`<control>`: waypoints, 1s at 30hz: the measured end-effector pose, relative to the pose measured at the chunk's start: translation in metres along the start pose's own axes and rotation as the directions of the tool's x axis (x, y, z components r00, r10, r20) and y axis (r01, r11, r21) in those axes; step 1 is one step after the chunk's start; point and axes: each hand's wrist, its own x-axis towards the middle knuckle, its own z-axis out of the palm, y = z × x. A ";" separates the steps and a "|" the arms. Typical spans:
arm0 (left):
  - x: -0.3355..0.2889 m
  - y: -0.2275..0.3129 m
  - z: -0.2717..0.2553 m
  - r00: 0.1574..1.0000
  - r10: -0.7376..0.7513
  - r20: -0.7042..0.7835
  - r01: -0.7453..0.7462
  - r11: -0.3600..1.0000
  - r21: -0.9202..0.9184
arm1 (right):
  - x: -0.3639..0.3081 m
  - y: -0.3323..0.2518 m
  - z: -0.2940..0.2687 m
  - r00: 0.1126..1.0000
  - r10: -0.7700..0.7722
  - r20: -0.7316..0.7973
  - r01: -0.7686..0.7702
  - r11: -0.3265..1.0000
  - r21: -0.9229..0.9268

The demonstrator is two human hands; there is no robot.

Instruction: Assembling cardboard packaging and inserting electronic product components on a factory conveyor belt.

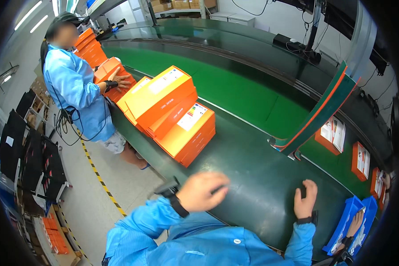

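My left hand point(204, 191), blurred, hovers over the near edge of the dark green table point(248, 177). Its fingers curl toward the thumb around a small dark patch, which could be a thing or a shadow. Further right, my right hand point(306, 199) is over the tabletop with thumb and fingers apart and nothing in it. Beyond my left hand, several orange boxes with white labels are piled unevenly. The front box point(195, 133) is nearest to me, and a tilted upper box point(162, 93) rests behind it.
At the left a person point(75, 88) in a blue smock touches another orange box point(113, 73). A green conveyor belt point(235, 88) runs behind the table. A slanted green-orange guide point(317, 111) crosses it. Another person's hand point(355, 223) reaches into a blue bin point(341, 221); open orange boxes point(332, 135) stand beyond.
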 end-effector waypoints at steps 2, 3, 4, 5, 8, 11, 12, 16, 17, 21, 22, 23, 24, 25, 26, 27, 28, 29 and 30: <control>0.027 0.012 -0.057 0.963 0.199 -0.182 -0.162 0.966 0.202 | -0.026 0.002 0.000 0.996 0.089 0.006 -0.089 0.996 -0.027; 0.038 0.018 -0.087 0.951 0.229 -0.210 -0.154 0.935 0.319 | -0.034 0.009 0.001 0.995 0.098 -0.025 -0.099 0.994 -0.045; 0.049 0.019 -0.114 0.937 0.262 -0.233 -0.142 0.891 0.430 | -0.039 0.014 0.002 0.992 0.109 -0.057 -0.112 0.992 -0.062; 0.061 0.013 -0.137 0.932 0.228 -0.283 -0.066 0.871 0.487 | -0.039 0.014 0.002 0.992 0.112 -0.064 -0.116 0.991 -0.062; 0.097 -0.012 -0.192 0.932 0.162 -0.325 0.128 0.690 0.712 | -0.032 0.009 0.003 0.991 0.120 -0.060 -0.123 0.992 -0.036; 0.110 -0.044 -0.224 0.901 -0.381 -0.208 0.424 0.672 0.607 | -0.029 0.004 0.006 0.993 0.089 -0.078 -0.095 0.992 -0.077; 0.112 -0.049 -0.226 0.867 -0.465 -0.179 0.473 0.656 0.588 | -0.029 0.004 0.005 0.992 0.087 -0.087 -0.094 0.993 -0.078; 0.103 -0.048 -0.224 0.904 -0.340 -0.259 0.427 0.685 0.591 | -0.032 0.013 0.007 0.989 0.098 -0.114 -0.101 0.995 -0.023; 0.098 -0.044 -0.219 0.916 -0.258 -0.308 0.397 0.707 0.586 | -0.032 0.016 0.008 0.986 0.107 -0.131 -0.103 0.994 0.033; 0.082 0.001 -0.188 0.939 -0.192 -0.285 0.227 0.969 0.094 | -0.036 0.010 0.003 0.964 0.151 -0.217 -0.139 0.988 0.073; 0.076 0.026 -0.171 0.954 -0.192 -0.231 0.161 0.977 -0.143 | -0.035 -0.006 0.003 0.956 0.195 -0.219 -0.155 0.970 0.185; 0.066 0.033 -0.157 0.968 -0.120 -0.222 0.099 0.990 -0.103 | -0.035 -0.024 0.001 0.947 0.238 -0.216 -0.171 0.942 0.290; 0.054 0.042 -0.140 0.979 -0.087 -0.185 0.045 0.975 -0.218 | -0.033 -0.042 -0.001 0.962 0.193 -0.192 -0.117 0.930 0.349; 0.044 0.063 -0.116 0.974 -0.138 -0.180 0.045 0.896 -0.441 | -0.031 -0.066 -0.002 0.971 0.173 -0.167 -0.088 0.900 0.426; 0.038 0.077 -0.096 0.984 -0.115 -0.139 0.028 0.861 -0.508 | -0.030 -0.089 -0.004 0.983 0.145 -0.114 -0.067 0.857 0.511; 0.029 0.075 -0.077 0.991 -0.118 -0.069 0.073 0.882 -0.466 | -0.028 -0.108 -0.006 0.998 0.033 -0.062 0.009 0.814 0.581; 0.018 0.061 -0.047 0.993 -0.056 -0.106 0.004 0.898 -0.440 | -0.028 -0.124 -0.001 0.998 -0.059 -0.016 0.056 0.756 0.653; 0.014 0.063 -0.016 0.992 -0.075 -0.100 0.000 0.799 -0.601 | -0.027 -0.142 -0.001 0.985 -0.166 0.047 0.089 0.723 0.685; 0.010 0.067 0.011 0.994 -0.078 -0.074 0.004 0.719 -0.695 | -0.027 -0.155 0.000 0.963 -0.244 0.118 0.091 0.701 0.707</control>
